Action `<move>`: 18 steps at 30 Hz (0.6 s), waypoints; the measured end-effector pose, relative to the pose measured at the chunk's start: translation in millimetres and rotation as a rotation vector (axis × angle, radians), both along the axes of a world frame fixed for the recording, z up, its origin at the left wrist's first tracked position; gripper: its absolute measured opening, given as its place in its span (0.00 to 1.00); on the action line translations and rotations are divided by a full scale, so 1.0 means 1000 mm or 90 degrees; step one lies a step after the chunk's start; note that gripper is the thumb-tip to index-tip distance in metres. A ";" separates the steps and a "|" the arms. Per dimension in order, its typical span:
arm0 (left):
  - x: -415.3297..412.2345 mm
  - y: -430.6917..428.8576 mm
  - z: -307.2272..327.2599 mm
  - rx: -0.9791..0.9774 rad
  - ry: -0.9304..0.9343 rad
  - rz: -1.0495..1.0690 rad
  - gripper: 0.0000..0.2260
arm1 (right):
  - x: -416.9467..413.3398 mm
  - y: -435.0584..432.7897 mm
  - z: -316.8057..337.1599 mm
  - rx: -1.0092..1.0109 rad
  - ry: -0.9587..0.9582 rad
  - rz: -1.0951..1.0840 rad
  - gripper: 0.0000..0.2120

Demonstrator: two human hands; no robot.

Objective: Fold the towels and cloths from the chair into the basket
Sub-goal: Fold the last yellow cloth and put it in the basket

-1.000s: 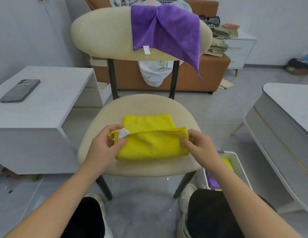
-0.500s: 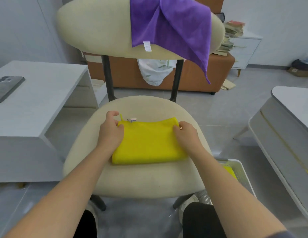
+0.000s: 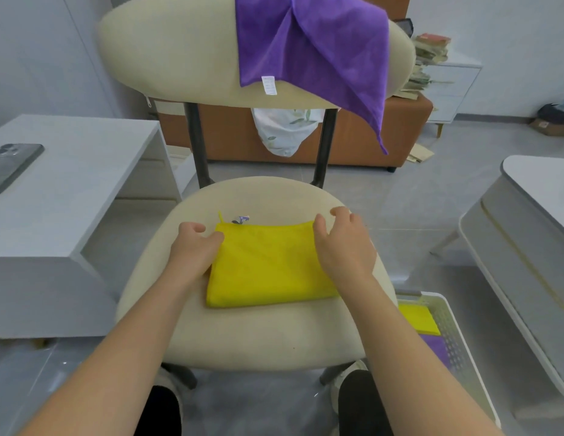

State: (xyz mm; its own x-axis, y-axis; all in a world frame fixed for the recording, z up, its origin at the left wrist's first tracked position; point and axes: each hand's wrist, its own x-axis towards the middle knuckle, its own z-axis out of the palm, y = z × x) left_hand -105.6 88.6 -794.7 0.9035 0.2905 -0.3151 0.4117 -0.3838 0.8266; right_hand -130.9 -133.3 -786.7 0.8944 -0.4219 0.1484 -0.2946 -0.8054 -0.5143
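A folded yellow cloth (image 3: 268, 265) lies flat on the cream chair seat (image 3: 258, 335), its tag and loop poking out at the far left corner. My left hand (image 3: 192, 250) rests at the cloth's left edge with the fingers loosely curled and the thumb touching the far left corner. My right hand (image 3: 343, 247) sits over the far right corner, fingers relaxed and lifted. A purple cloth (image 3: 309, 42) hangs over the chair back. The white basket (image 3: 453, 325) stands on the floor at the right, holding a folded yellow cloth (image 3: 416, 319) and a purple one (image 3: 438, 347).
A white patterned cloth (image 3: 284, 130) hangs behind the chair back. A white table (image 3: 70, 171) with a phone (image 3: 13, 165) stands left. A grey-white table (image 3: 526, 221) stands right, close to the basket. A brown sofa (image 3: 353, 136) and stacked books (image 3: 428, 61) are behind.
The near half of the yellow cloth was folded over to the far edge. Both hands pressed its far corners, and now their fingers have lifted and loosened.
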 end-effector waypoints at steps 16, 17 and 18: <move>-0.041 0.017 0.013 -0.028 0.131 -0.214 0.09 | -0.004 0.032 -0.041 -0.205 0.229 0.335 0.30; -0.042 0.018 0.012 -0.011 0.121 -0.222 0.09 | -0.003 0.031 -0.041 -0.206 0.229 0.334 0.30; -0.044 0.018 0.011 0.009 0.111 -0.227 0.09 | -0.003 0.032 -0.041 -0.206 0.229 0.333 0.30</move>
State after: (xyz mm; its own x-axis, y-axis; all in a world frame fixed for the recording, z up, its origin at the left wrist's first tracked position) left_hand -149.8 106.4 -783.6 0.8819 -0.0270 -0.4707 0.3837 -0.5390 0.7498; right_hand -134.0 -101.8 -827.6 0.9846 0.0909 -0.1491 0.0652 -0.9835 -0.1685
